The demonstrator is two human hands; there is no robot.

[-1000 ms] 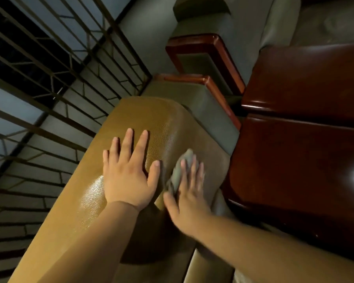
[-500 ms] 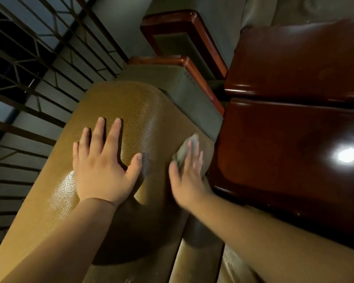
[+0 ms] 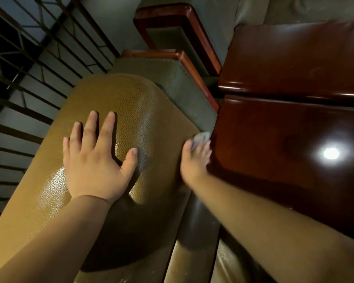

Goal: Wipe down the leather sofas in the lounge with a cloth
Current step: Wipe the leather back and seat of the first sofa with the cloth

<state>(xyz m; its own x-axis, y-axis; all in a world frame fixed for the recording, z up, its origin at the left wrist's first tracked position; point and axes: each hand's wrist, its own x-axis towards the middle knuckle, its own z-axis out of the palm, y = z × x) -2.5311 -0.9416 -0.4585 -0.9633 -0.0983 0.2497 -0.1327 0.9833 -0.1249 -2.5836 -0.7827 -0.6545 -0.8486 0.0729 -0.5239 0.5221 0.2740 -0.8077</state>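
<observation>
Head view: left hand [image 3: 94, 160] flat on top of tan leather sofa arm [image 3: 131, 111], fingers straight and spread wide, thumb out to the side. Right hand [image 3: 194, 162] at the arm's right edge, blurred, fingers extended over a small grey cloth [image 3: 201, 137]; cloth peeking out just beyond the fingertips, pressed against the leather beside a glossy dark wooden table [image 3: 284, 139]. Green upholstered armrest [image 3: 178, 82] with wooden trim beyond the cloth. Metal railing [image 3: 29, 68] at left

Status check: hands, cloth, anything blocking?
Left hand flat on sofa arm. Right hand presses cloth at its edge. Wooden table close alongside.
</observation>
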